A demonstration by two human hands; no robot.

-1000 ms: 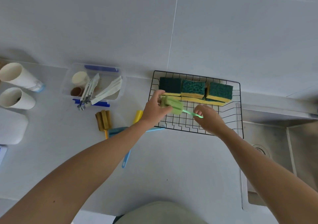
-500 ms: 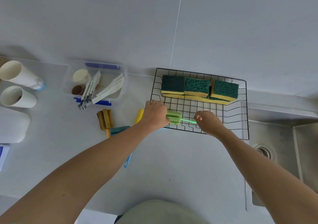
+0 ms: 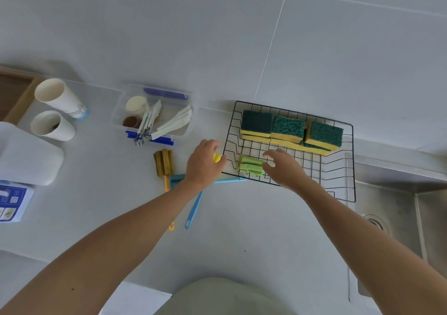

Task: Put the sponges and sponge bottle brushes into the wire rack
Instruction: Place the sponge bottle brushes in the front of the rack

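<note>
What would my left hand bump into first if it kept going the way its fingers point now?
Probably the yellow sponge brush: the left hand is already at its yellow head, fingers curling over it. Just beyond is the wire rack's left edge. Actual contact is unclear from above.

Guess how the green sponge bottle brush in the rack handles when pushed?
The green ribbed sponge bottle brush probably feels light and squashy: its head looks like foam. Lying across the black wire rack, its ribs may snag on the wires rather than roll.
</note>
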